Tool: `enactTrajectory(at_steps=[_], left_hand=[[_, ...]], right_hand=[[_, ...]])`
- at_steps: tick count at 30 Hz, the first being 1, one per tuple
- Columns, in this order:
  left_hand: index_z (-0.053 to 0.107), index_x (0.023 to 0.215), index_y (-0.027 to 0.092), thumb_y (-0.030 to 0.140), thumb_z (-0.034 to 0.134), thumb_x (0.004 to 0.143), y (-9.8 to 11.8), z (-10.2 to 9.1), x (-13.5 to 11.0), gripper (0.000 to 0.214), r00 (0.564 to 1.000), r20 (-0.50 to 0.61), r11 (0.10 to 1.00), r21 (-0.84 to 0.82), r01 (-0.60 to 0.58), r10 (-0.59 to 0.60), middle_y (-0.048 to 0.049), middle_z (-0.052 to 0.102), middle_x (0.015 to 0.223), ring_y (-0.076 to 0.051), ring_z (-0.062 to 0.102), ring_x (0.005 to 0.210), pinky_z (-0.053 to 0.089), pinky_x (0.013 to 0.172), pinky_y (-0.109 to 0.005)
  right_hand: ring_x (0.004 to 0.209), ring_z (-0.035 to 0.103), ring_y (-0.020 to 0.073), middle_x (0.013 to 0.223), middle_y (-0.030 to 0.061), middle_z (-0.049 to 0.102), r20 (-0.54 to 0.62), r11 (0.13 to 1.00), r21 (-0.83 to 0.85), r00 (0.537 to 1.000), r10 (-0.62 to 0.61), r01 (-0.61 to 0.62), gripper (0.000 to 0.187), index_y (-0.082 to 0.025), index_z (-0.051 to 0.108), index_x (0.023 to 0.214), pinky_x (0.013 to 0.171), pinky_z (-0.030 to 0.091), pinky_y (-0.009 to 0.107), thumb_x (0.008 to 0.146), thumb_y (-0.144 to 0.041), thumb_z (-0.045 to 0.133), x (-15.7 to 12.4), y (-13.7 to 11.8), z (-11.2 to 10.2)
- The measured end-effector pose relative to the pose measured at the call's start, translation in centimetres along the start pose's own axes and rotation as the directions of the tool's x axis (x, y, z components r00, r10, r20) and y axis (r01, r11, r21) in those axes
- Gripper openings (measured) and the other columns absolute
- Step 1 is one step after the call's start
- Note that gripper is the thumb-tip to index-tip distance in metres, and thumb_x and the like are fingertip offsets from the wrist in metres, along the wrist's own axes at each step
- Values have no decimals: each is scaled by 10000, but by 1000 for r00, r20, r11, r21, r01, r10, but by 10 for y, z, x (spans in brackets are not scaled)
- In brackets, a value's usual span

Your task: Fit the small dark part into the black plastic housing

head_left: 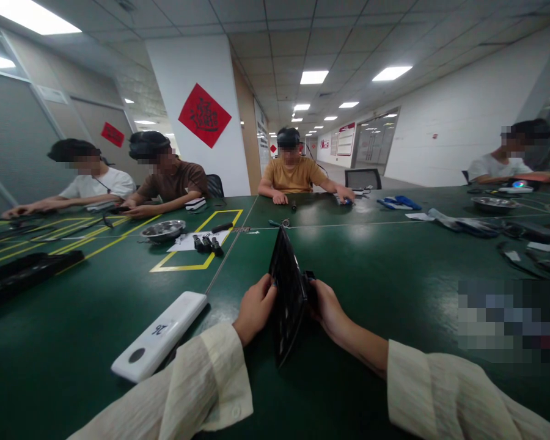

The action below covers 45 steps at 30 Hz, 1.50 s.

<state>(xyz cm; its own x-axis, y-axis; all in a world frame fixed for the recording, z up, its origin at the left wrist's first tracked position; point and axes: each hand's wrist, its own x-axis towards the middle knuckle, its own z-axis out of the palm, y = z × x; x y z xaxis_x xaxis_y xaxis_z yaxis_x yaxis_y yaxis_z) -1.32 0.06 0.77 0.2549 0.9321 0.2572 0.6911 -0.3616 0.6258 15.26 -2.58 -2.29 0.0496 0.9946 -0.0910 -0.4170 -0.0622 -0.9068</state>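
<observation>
A thin, dark flat panel [288, 305] with a glossy edge stands almost upright between my hands, seen nearly edge-on above the green table. My left hand [256, 307] grips its left face, thumb against the surface. On the other side, my right hand [329, 307] is closed around a small black part [309, 280] at the panel's back. Whether that part is fixed to the panel I cannot tell, and most of the right fingers are hidden. Left of my left forearm lies a long white device [161, 336] with a handwritten number.
Beyond my hands lie small black parts [207, 244] on white paper, beside a metal bowl [163, 230]. A black tray [25, 269] is at the left. Cables and bags [462, 221] lie to the right. Several people sit around the green table [376, 275].
</observation>
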Motion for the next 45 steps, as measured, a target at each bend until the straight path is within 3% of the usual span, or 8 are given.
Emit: enactTrajectory(at_steps=[9,16,23,38,45], left_hand=[[430,717,198,287,337,811,5,-2,-1,160,1000,13,1000,13,28,-28,-5,550,705,-154,519,684,365,636,-245],[452,707,196,322,332,811,1,-1,0,202,999,-20,999,-36,-31,30,-6,550,697,-155,512,663,358,614,-244],[427,681,194,317,340,824,-1,0,1,207,1000,-9,1000,-8,7,-7,7,527,658,-142,503,638,344,595,-231],[549,733,164,420,273,853,-1,-1,1,394,999,36,995,-92,35,-32,-31,592,670,-164,542,637,367,580,-241],[540,727,167,369,293,870,1,-1,1,349,999,30,999,22,25,-26,-33,602,711,-155,550,674,364,597,-231]], right_hand=[[423,466,108,523,-40,506,3,1000,-3,1000,7,-7,289,-189,509,763,361,282,197,718,-474,530,-1,-2,1],[385,425,96,482,-53,468,-17,1000,-11,1000,-1,0,288,-192,488,728,336,249,192,703,-476,527,-1,-3,3],[426,458,107,520,-38,501,-5,1000,-9,1000,6,-6,288,-191,506,741,360,278,198,715,-477,528,0,-1,0],[462,472,116,549,-31,500,29,1000,-5,1000,-3,3,266,-185,525,737,383,307,207,756,-449,497,0,1,-1],[453,467,118,542,-31,510,6,1000,11,1000,8,-8,279,-186,534,726,383,299,213,716,-465,539,0,2,-1]])
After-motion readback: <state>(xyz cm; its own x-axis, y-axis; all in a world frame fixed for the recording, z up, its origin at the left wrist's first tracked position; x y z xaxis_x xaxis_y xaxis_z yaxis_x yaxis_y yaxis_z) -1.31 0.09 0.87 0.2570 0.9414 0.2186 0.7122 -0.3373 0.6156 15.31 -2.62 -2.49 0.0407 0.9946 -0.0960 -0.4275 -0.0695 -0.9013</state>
